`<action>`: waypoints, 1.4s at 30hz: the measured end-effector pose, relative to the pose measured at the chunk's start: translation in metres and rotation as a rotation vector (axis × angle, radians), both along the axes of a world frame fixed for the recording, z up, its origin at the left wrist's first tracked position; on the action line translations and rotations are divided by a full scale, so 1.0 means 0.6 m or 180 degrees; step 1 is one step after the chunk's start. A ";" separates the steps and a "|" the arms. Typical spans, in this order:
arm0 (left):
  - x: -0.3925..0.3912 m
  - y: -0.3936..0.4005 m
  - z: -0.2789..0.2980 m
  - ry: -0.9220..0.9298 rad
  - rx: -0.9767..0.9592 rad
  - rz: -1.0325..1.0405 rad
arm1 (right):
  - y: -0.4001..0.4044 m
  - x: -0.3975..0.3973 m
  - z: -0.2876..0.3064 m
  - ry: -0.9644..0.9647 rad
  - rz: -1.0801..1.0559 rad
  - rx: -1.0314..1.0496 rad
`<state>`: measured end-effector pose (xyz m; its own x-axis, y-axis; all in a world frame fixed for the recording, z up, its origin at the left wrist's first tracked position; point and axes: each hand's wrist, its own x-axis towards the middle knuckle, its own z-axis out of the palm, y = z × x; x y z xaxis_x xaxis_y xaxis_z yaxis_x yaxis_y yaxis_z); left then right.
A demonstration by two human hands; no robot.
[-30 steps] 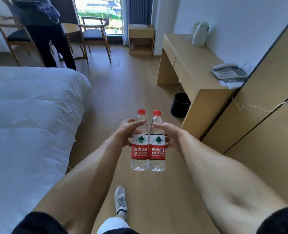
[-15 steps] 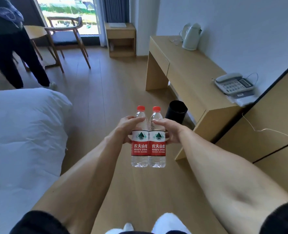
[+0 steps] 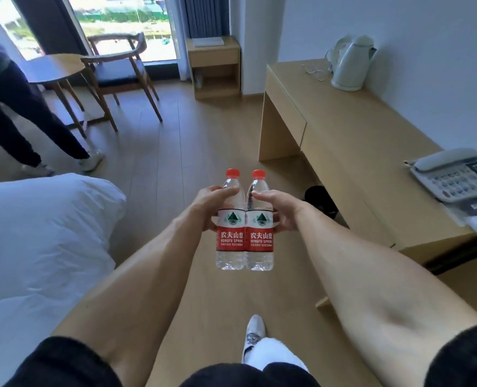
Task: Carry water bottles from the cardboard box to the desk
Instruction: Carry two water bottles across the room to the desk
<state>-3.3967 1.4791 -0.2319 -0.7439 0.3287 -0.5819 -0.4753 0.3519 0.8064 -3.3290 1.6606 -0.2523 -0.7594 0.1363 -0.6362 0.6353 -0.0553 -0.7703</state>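
Gripping one upright bottle in each hand, left hand (image 3: 210,208) on the left bottle (image 3: 230,222), right hand (image 3: 280,212) on the right bottle (image 3: 259,223), we hold them touching above the floor; the desk (image 3: 352,141) stands ahead-right. A loosened finger, we judge, could drop one.

2 bottles (image 3: 244,219) in my hands: clear glossy plastic, red plastic caps, glossy red-white labels. Desk (image 3: 352,129) pale matt wood laminate, smooth. Floor (image 3: 192,141) wood planks, low sheen. Kettle (image 3: 350,65) glossy white plastic. Bed cover (image 3: 41,233) soft white cloth.
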 end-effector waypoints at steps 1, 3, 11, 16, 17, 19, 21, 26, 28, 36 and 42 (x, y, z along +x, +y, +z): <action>-0.026 0.015 0.003 -0.0004 -0.0020 -0.0003 | 0.015 -0.026 0.001 -0.0014 0.0006 -0.0031; -0.077 0.045 0.010 0.0039 0.0012 0.0013 | 0.046 -0.079 0.009 0.0020 0.0036 -0.0079; -0.233 0.165 0.021 0.0092 0.0011 -0.0076 | 0.159 -0.216 0.027 0.0096 -0.0100 -0.0041; -0.316 0.251 0.019 0.0117 0.0024 -0.0350 | 0.228 -0.272 0.024 0.0125 -0.0435 -0.0015; -0.336 0.271 0.018 0.0123 0.0036 -0.0430 | 0.244 -0.284 0.022 0.0129 -0.0531 -0.0002; -0.374 0.315 0.016 0.0124 0.0075 -0.0604 | 0.277 -0.308 0.023 0.0130 -0.0716 0.0049; -0.415 0.360 0.015 0.0156 0.0122 -0.0813 | 0.311 -0.335 0.027 0.0149 -0.0872 0.0097; -0.522 0.473 0.030 0.0149 0.0298 -0.1311 | 0.391 -0.405 0.049 0.0166 -0.1423 0.0348; -0.561 0.516 0.043 0.0196 0.0339 -0.1556 | 0.419 -0.428 0.061 0.0177 -0.1656 0.0415; -0.627 0.681 0.085 0.0404 0.0753 -0.2390 | 0.522 -0.453 0.095 0.0470 -0.2730 0.0540; -0.632 0.801 0.087 0.0468 0.1004 -0.2785 | 0.610 -0.449 0.099 0.0616 -0.3219 0.0645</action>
